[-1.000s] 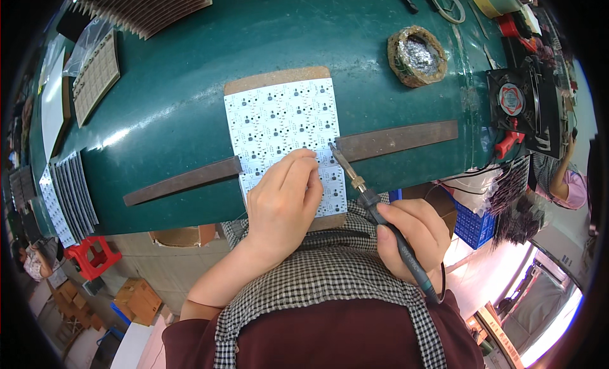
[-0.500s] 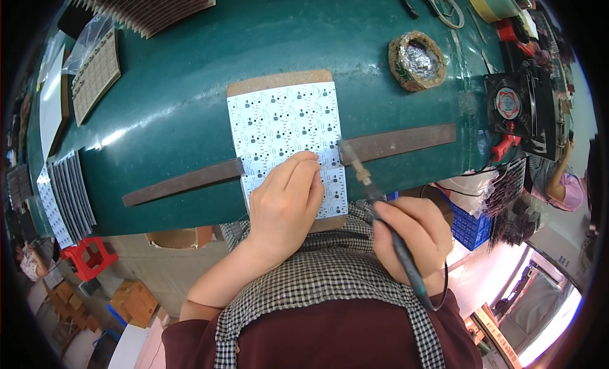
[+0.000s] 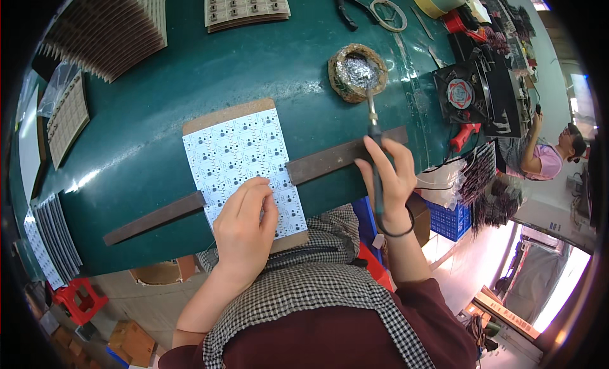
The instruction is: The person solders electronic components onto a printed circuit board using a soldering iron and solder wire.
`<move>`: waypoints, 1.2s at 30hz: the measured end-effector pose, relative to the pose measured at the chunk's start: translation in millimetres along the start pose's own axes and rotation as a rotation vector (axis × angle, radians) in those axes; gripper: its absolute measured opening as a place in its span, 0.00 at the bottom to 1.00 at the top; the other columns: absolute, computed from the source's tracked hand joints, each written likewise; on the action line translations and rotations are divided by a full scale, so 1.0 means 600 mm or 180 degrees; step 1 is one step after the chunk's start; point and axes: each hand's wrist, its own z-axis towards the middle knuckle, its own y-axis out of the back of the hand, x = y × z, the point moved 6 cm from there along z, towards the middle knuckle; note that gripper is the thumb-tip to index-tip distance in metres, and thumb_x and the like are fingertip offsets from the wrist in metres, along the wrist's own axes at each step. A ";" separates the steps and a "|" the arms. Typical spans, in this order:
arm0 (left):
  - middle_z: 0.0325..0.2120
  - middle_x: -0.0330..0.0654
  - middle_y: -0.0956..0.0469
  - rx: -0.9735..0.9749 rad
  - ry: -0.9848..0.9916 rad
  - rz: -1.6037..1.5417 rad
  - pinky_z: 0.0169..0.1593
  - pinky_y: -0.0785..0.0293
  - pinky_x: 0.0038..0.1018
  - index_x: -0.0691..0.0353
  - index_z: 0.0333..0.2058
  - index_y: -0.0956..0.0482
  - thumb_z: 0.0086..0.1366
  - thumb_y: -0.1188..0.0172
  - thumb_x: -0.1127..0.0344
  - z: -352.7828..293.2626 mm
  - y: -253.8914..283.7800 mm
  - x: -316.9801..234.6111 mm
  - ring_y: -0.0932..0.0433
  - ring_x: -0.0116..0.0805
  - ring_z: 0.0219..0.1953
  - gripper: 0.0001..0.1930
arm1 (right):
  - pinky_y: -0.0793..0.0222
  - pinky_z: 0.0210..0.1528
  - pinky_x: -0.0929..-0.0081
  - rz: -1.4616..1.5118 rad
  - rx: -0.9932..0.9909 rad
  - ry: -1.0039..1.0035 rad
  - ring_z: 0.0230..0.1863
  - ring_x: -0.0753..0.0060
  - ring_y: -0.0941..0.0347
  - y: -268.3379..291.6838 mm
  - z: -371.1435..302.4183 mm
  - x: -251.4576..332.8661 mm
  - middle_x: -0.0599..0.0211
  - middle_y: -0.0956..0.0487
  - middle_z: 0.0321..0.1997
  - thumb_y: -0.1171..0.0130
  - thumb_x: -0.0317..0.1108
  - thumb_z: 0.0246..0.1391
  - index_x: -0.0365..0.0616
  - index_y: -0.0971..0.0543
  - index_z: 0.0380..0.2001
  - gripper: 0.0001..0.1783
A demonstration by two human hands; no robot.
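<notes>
White circuit board on green counter. Left hand over lower half, fingers curled, hold unclear. Right hand right of board, gripping soldering iron; tip at pot beyond board's upper right.

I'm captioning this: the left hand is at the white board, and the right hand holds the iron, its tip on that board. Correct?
Not quite: the iron's tip is at the round pot, not on the white board, as the head view shows. The left hand is at the board, and the right hand holds the iron.
</notes>
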 end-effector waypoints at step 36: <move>0.38 0.43 0.20 -0.0145 -0.0141 0.0588 0.31 0.25 0.26 0.66 0.33 0.20 0.55 0.36 0.78 -0.005 -0.008 -0.011 0.20 0.35 0.30 0.06 | 0.30 0.21 0.77 0.1923 0.0514 0.0039 0.20 0.69 0.26 0.042 -0.023 0.111 0.64 0.22 0.24 0.36 0.24 0.39 0.38 0.18 0.33 0.13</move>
